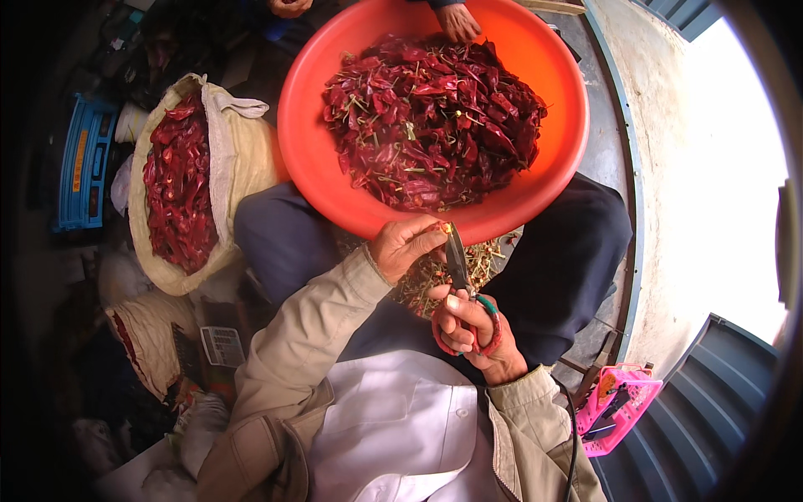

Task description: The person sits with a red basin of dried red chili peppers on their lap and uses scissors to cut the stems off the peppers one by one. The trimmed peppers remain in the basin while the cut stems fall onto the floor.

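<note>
Scissors (457, 260) with red and green wrapped handles are in my right hand (480, 332), fingers through the loops, blades pointing up towards the basin. My left hand (404, 245) pinches a small piece of dried red chili (444, 228) with a pale yellow end, right at the blade tips. Just beyond both hands, a large orange-red plastic basin (301, 182) holds a heap of dried red chilies (433, 125) with stems. Beneath my hands, between the legs, lies a pile of cut chili stems (426, 282).
A co-worker's hand (459, 22) reaches into the basin's far side. An open woven sack (244, 147) of red chilies stands left. Also left are a blue plastic crate (85, 163) and a calculator (222, 346). A pink plastic basket (618, 408) stands lower right.
</note>
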The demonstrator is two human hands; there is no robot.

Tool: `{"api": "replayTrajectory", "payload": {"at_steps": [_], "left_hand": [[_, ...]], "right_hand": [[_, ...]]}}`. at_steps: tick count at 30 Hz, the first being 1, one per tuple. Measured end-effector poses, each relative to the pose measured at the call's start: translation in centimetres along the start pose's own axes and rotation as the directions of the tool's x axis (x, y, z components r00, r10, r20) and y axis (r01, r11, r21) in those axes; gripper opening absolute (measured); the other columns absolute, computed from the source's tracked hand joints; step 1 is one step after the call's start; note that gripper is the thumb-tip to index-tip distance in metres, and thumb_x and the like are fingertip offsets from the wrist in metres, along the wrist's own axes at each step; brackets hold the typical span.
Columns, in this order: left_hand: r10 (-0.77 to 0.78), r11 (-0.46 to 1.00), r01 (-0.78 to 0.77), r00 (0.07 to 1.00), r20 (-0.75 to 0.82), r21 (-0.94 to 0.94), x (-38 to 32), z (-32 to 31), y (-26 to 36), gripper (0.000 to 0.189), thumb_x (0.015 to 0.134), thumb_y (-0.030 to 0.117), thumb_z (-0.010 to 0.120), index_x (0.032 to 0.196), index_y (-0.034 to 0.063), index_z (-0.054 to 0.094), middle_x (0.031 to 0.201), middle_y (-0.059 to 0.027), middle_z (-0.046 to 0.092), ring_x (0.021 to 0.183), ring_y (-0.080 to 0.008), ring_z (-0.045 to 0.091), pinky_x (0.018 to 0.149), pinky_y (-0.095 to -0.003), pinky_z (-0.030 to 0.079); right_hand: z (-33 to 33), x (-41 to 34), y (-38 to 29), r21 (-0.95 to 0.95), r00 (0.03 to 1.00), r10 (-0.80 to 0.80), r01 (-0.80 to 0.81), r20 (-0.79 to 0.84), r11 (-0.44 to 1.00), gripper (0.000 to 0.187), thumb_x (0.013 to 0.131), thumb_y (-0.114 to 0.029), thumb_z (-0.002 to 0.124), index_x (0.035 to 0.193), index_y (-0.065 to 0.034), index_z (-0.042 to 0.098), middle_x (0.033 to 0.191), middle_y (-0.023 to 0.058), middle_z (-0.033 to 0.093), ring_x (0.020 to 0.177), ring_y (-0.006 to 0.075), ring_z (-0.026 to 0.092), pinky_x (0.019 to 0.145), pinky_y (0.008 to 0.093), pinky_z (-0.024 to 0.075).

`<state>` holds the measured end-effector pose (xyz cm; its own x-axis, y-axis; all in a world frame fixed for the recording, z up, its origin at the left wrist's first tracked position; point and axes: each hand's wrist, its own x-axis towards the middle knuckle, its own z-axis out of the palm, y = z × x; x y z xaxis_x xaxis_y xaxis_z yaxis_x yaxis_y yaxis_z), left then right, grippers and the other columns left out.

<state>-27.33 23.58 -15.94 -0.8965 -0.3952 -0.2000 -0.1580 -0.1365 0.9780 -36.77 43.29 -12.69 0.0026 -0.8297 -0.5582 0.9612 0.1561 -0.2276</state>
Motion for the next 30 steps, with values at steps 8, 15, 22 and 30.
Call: {"api": "replayTrajectory", "payload": {"at_steps": [8,15,22,30], "left_hand": [[-0.025,0.997,0.033,0.994,-0.104,0.077,0.5,-0.1,0.5,0.026,0.108,0.019,0.06,0.114,-0.0042,0.069,0.096,-0.0031,0.071,0.087,-0.0091,0.067,0.079,-0.0254,0.055],[-0.166,0.976,0.146,0.978,-0.123,-0.16,-1.0,0.8,0.7,0.025,0.109,0.019,0.057,0.113,-0.0039,0.066,0.093,-0.0087,0.072,0.08,-0.016,0.071,0.074,-0.0291,0.059],[0.025,0.83,0.153,0.95,-0.311,0.536,2.9,-6.5,0.7,0.021,0.101,0.008,0.061,0.119,-0.0006,0.067,0.098,-0.0117,0.071,0.074,-0.0186,0.068,0.068,-0.0323,0.055],[-0.072,0.22,0.224,0.974,-0.214,0.949,9.3,-11.1,-4.4,0.038,0.089,0.041,0.077,0.108,0.0076,0.073,0.101,-0.0148,0.068,0.093,-0.0376,0.068,0.079,-0.0488,0.053]], "right_hand": [[0.0,1.7,0.7,0.038,0.996,-0.067,0.064,0.063,0.997,0.032,0.102,-0.018,0.062,0.123,0.0063,0.063,0.07,0.0022,0.056,0.048,0.0074,0.039,0.045,0.025,0.0327],[-1.5,2.4,-1.5,0.203,0.953,-0.296,0.301,-0.06,0.932,0.038,0.111,-0.035,0.05,0.129,-0.004,0.065,0.06,-0.0055,0.042,0.045,0.0043,0.034,0.042,0.0196,0.0285],[-2.4,2.8,0.5,0.247,0.982,-0.185,0.189,-0.041,0.95,0.045,0.109,-0.04,0.053,0.13,-0.0015,0.061,0.084,0.0085,0.067,0.068,0.0206,0.058,0.068,0.0389,0.048],[-3.2,2.6,1.3,-0.133,0.989,-0.115,0.103,-0.089,0.986,0.042,0.107,-0.03,0.057,0.131,0.0039,0.06,0.089,0.0097,0.069,0.065,0.0163,0.059,0.064,0.0322,0.0495]]}}
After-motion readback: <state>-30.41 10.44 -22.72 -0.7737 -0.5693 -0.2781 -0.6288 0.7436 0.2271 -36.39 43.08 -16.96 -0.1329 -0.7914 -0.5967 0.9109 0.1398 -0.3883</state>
